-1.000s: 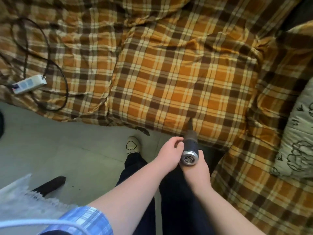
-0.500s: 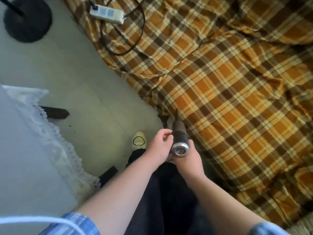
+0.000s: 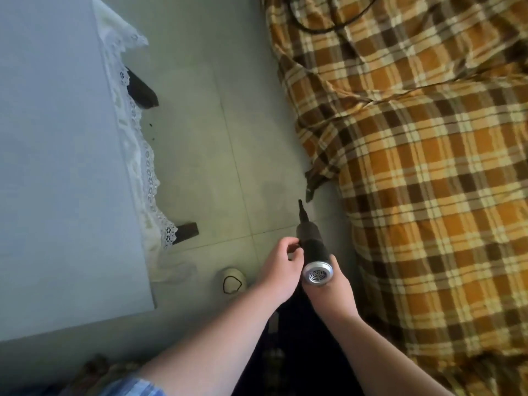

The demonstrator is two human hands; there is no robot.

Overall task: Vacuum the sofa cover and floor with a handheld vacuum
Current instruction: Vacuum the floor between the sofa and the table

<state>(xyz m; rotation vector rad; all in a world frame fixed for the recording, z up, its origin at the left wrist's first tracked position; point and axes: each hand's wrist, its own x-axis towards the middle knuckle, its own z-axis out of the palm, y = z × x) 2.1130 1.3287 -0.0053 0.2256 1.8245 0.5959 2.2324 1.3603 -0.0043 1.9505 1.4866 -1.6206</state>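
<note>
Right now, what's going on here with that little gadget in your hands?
A person holds a small black handheld vacuum with a silver vented end cap. The right hand grips its rear, and the left hand pinches the side of the barrel. Its narrow nozzle points down at the pale tiled floor, just beside the hanging edge of the orange-and-brown plaid sofa cover. A table with a white lace-edged cloth stands on the other side.

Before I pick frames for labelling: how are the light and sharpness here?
Head view: dim, greenish light; the floor looks murky; wide-angle bending at the edges; the table is soft and featureless; the vacuum and plaid cover stay readable.
</note>
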